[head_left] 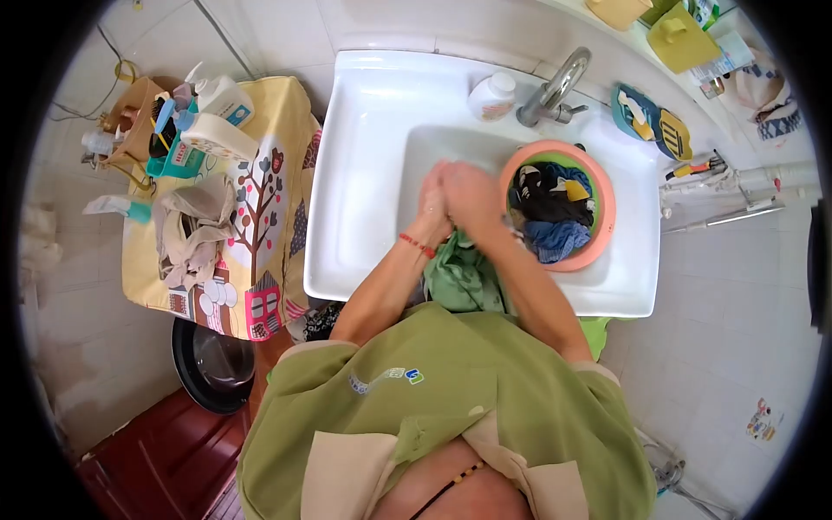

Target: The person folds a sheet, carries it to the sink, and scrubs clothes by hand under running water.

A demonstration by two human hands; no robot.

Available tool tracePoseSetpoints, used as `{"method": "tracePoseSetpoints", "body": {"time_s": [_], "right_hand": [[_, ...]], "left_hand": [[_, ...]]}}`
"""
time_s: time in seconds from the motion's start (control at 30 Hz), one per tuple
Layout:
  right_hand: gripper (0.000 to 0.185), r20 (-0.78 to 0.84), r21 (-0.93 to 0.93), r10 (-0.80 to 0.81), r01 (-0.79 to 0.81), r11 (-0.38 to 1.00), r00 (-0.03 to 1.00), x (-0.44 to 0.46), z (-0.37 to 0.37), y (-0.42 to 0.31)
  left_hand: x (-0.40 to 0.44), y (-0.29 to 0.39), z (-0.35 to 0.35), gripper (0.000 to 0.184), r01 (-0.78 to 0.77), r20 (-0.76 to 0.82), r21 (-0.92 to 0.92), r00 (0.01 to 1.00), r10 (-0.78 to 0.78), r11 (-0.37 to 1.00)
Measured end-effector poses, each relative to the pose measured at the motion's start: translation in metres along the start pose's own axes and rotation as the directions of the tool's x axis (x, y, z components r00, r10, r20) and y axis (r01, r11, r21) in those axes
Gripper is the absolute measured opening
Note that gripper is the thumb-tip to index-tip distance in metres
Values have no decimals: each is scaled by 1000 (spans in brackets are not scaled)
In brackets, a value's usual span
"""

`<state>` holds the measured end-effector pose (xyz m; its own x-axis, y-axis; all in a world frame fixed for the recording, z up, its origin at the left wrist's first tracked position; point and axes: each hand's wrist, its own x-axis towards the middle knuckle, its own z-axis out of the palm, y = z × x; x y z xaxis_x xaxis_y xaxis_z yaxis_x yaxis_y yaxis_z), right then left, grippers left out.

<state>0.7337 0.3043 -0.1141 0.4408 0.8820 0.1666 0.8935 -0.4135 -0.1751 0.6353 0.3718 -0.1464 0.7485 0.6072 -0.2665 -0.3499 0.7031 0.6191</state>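
Over the sink basin my left hand (435, 195) and my right hand (471, 192) are pressed together, their fingers closed. A wet-looking green cloth (466, 273) runs from beneath the hands down between my forearms to the front rim of the sink. Both hands seem to grip its upper end, though the part inside them is hidden. Right of my right hand, a pink-rimmed round basin (601, 247) stands in the white sink (360, 100). Dark and blue clothes (555, 204) lie bunched inside it.
A white bottle (494, 95) and a chrome faucet (555, 87) stand at the sink's back. A soap dish (637, 113) sits at back right. On the left, a patterned cloth-covered surface (277, 113) bears bottles and a beige cloth (192, 225).
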Motion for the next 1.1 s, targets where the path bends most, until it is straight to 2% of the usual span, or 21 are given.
{"method": "tracePoseSetpoints", "body": {"time_s": [0.03, 0.07, 0.13, 0.2, 0.23, 0.33, 0.37, 0.43, 0.47, 0.5, 0.53, 0.57, 0.6, 0.7, 0.8, 0.83, 0.87, 0.93, 1.0, 1.07, 1.1], "right_hand": [[34, -70, -53, -13, 9, 999, 997, 1, 7, 22], [33, 290, 513, 407, -500, 698, 866, 5, -52, 3], [31, 270, 695, 462, -503, 513, 845, -1, -65, 12], [27, 230, 768, 397, -416, 488, 889, -3, -77, 18], [26, 209, 802, 365, -373, 466, 907, -3, -79, 20], [23, 6, 793, 382, -237, 562, 924, -7, -57, 28], [22, -25, 730, 431, -279, 624, 902, -6, -56, 22], [20, -105, 585, 510, -362, 726, 854, -7, -56, -8], [19, -243, 574, 464, -259, 777, 852, -6, -58, -31], [17, -261, 674, 347, -87, 733, 901, -7, -56, -50], [19, -411, 233, -74, 183, 955, 909, -13, -48, -61], [20, -314, 250, -2, 85, 964, 949, -12, -42, -60], [21, -216, 256, 72, -15, 967, 974, -7, -35, -54], [23, 86, 201, 301, -313, 928, 950, 7, -20, -33], [27, -122, 273, 332, -290, 917, 935, 6, -26, -34], [30, -218, 256, 118, -60, 965, 969, 0, -39, -47], [30, -189, 233, 100, -55, 971, 977, 3, -39, -43], [30, -120, 196, 83, -58, 979, 989, 4, -30, -33], [29, -73, 154, 62, -50, 987, 995, 16, -20, -16], [29, 4, 136, 69, -69, 988, 998, 9, -16, -20], [26, -8, 238, 95, -90, 967, 995, 3, -19, -31]], "left_hand": [[-16, 31, 20, 24, 149, -69, -136, 985, -160, 979], [-30, 56, 35, 22, 282, -117, -275, 939, -323, 919], [-33, 69, 31, 21, 190, -97, -94, 975, -199, 977], [-23, 76, 3, 18, 94, -6, 189, 995, -95, 977], [-24, 80, -2, 13, 97, 28, 249, 994, -107, 964], [-17, 81, -15, 12, 16, 115, 359, 991, -61, 933], [-12, 77, -20, 9, -64, 99, 565, 995, 10, 822], [3, 60, -28, 12, -94, 23, 707, 994, 110, 701], [9, 53, -26, 14, -101, -9, 769, 986, 168, 631], [10, 49, -16, 21, 13, -146, 580, 985, 89, 814], [11, 43, -3, 23, 104, -247, 281, 968, -32, 954], [11, 29, -4, 24, 174, -120, -22, 977, -176, 984], [9, 21, 0, 26, 271, 50, -308, 962, -269, 912], [-2, 22, 32, 29, 228, -121, -314, 953, -277, 922], [-15, 30, 37, 31, 187, -177, 35, 968, -178, 982], [-7, 27, 25, 30, 197, -192, 16, 963, -191, 980], [-1, 17, 13, 29, 153, 21, -132, 988, -152, 979], [1, -1, -6, 28, 160, 400, -415, 916, 22, 896], [4, 18, 22, 24, 164, 94, -225, 985, -146, 960], [-10, 34, 39, 29, 261, -278, -29, 925, -259, 965], [-5, 30, 30, 35, 273, -262, 37, 931, -254, 961]]}}
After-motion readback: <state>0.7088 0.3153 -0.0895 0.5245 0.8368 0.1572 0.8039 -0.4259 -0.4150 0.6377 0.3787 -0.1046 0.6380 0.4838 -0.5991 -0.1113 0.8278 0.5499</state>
